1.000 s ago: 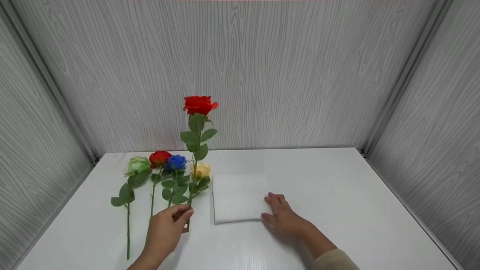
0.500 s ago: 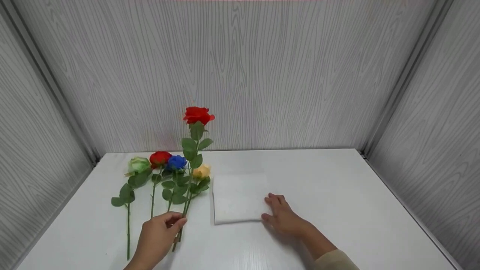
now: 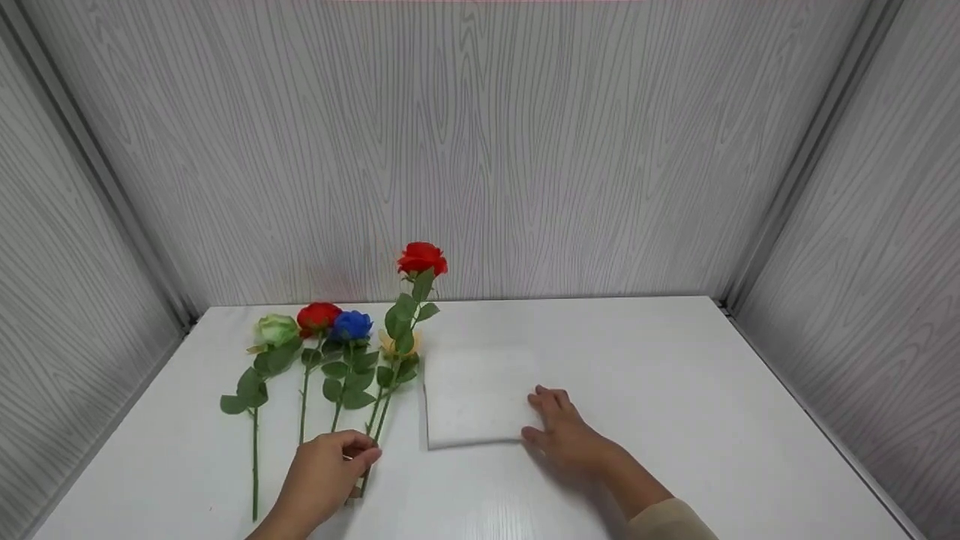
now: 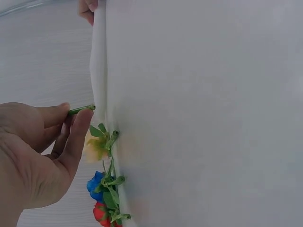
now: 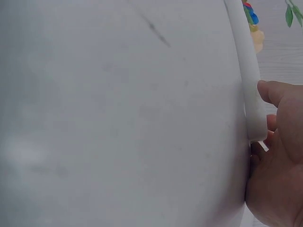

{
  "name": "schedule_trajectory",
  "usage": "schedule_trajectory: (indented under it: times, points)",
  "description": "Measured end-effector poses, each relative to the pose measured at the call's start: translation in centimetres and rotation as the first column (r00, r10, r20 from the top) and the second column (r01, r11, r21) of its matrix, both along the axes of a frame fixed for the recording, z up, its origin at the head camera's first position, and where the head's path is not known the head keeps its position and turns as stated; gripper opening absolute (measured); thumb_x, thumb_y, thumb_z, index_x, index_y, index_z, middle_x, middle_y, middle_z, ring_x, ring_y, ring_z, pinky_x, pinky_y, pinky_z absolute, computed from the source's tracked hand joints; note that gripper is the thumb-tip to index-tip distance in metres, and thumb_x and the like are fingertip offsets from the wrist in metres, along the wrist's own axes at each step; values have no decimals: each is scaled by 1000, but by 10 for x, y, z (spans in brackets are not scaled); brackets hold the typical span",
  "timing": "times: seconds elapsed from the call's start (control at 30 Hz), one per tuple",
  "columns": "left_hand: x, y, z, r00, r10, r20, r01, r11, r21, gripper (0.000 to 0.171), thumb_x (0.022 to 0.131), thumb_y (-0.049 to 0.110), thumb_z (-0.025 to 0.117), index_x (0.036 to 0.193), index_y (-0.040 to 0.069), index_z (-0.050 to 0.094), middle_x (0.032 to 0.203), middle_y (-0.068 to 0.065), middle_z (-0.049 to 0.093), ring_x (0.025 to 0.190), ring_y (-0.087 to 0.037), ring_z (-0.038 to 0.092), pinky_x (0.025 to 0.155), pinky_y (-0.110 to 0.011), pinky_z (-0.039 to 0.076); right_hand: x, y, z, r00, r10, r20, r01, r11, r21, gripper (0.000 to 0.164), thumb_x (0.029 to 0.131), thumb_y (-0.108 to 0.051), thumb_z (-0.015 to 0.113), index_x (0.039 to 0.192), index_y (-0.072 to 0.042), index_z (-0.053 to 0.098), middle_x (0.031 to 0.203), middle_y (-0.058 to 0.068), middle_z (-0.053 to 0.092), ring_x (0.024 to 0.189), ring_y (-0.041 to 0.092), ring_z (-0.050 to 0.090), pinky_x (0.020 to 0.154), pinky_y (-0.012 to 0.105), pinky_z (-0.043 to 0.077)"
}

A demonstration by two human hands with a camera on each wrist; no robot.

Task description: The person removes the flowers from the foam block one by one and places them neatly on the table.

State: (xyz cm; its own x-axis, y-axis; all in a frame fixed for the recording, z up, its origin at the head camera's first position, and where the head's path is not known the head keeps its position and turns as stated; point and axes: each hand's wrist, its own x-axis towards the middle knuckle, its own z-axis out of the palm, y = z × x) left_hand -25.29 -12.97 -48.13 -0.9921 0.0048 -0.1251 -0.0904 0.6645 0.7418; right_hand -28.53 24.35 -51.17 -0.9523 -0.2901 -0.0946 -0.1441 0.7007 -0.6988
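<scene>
My left hand (image 3: 319,476) pinches the lower stem of a red rose (image 3: 422,257) between thumb and fingers. The rose leans up and to the right, its leaves passing in front of a yellow rose (image 3: 386,343) on the table. In the left wrist view the cut end of the pinched stem (image 4: 81,109) pokes out past the fingertips. My right hand (image 3: 574,437) touches the right edge of a flat, white, folded square (image 3: 476,397), whether cloth or paper I cannot tell. The right wrist view shows the thumb against the square's side (image 5: 253,94).
Left of the held rose, a blue rose (image 3: 352,326), another red rose (image 3: 318,316) and a pale green rose (image 3: 276,329) lie side by side on the white table (image 3: 637,360). Wood-grain panels (image 3: 480,150) enclose the back and both sides.
The held red rose has come down toward the table, and its bloom has swung to the right. My left hand has lowered slightly. The right hand stays where it was.
</scene>
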Motion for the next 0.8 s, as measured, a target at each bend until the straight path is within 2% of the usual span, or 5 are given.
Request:
schedule_trajectory:
  times: [0.2, 0.47, 0.67, 0.8]
  points:
    - [-4, 1, -3, 999, -25, 36, 27, 999, -39, 8, 100, 19, 79, 104, 14, 82, 90, 4, 79, 68, -13, 68, 60, -32, 57, -2, 0, -3, 1000, -10, -15, 10, 1000, 19, 72, 112, -36, 60, 168, -3, 30, 176, 18, 20, 167, 42, 19, 134, 65, 23]
    - [-8, -1, -5, 998, -66, 20, 68, 989, -128, 4, 97, 20, 82, 98, 17, 82, 89, 7, 78, 85, -10, 70, 81, -40, 60, 0, 1, 0, 1000, 1, -17, -1, 1000, 1, 70, 113, -36, 59, 167, -3, 31, 176, 18, 19, 167, 43, 19, 134, 65, 23]
    - [-11, 0, -8, 996, -89, 15, 91, 983, -161, 5, 95, 21, 84, 93, 17, 82, 87, 8, 78, 85, -10, 67, 84, -42, 58, 2, 2, 0, 999, 34, -20, -35, 999, -20, 69, 113, -35, 58, 166, 0, 30, 176, 20, 16, 167, 44, 16, 134, 67, 23]
    - [-13, 0, -8, 995, -90, 41, 96, 982, -162, 5, 95, 21, 84, 95, 16, 82, 88, 8, 78, 84, -10, 67, 83, -41, 59, 1, 2, 0, 999, 31, -25, -31, 999, -17, 70, 113, -36, 58, 167, -1, 30, 176, 20, 17, 167, 44, 17, 134, 66, 22]
